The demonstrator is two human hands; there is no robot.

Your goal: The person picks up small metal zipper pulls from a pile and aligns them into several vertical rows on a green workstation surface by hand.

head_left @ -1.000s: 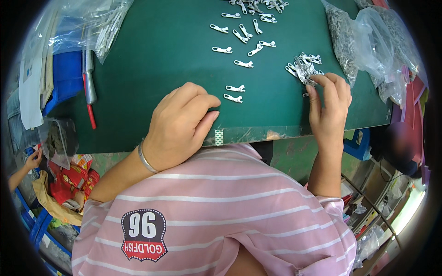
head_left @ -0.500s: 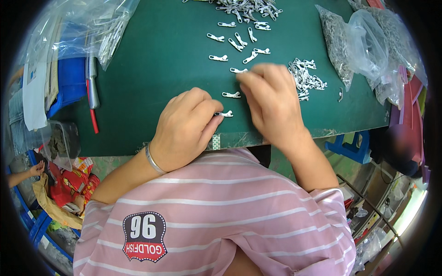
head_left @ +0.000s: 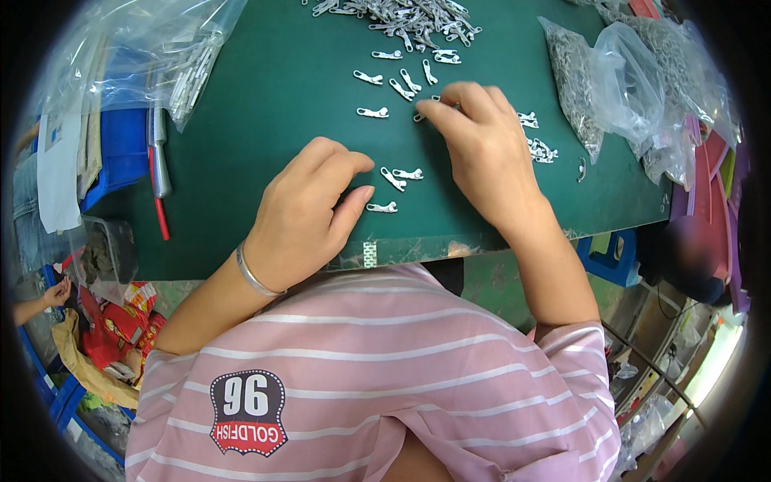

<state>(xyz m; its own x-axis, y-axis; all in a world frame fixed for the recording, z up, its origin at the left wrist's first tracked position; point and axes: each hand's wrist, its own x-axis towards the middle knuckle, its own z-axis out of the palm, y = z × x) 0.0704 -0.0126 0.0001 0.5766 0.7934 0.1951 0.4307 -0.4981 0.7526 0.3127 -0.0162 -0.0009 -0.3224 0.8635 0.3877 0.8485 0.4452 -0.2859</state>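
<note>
On the green tabletop (head_left: 241, 177) lie small silvery metal pieces, shaped like zipper sliders with long pull tabs. My left hand (head_left: 301, 213) is open, its thumb and index finger apart, holding nothing. Just right of its fingertips lie three pieces: a slanted one (head_left: 393, 179), a flat one (head_left: 409, 173) and a nearer one (head_left: 382, 207). Farther off, my right hand (head_left: 491, 149) has its thumb and index finger apart over another piece (head_left: 418, 117), which the thumb partly covers. Several single pieces (head_left: 373, 113) are scattered beyond my hands.
A large pile of the pieces (head_left: 422, 18) lies at the far edge. A smaller heap (head_left: 543, 151) is partly behind my right hand. Filled clear bags (head_left: 574, 88) stand at the right. At the left are a plastic bag (head_left: 193, 80), a blue bin (head_left: 124, 149) and a red-and-silver tool (head_left: 160, 173).
My left fingers have parted and drawn back from the nearest piece. A piece from farther up now lies slanted near my left hand. My right hand has moved to another piece.
</note>
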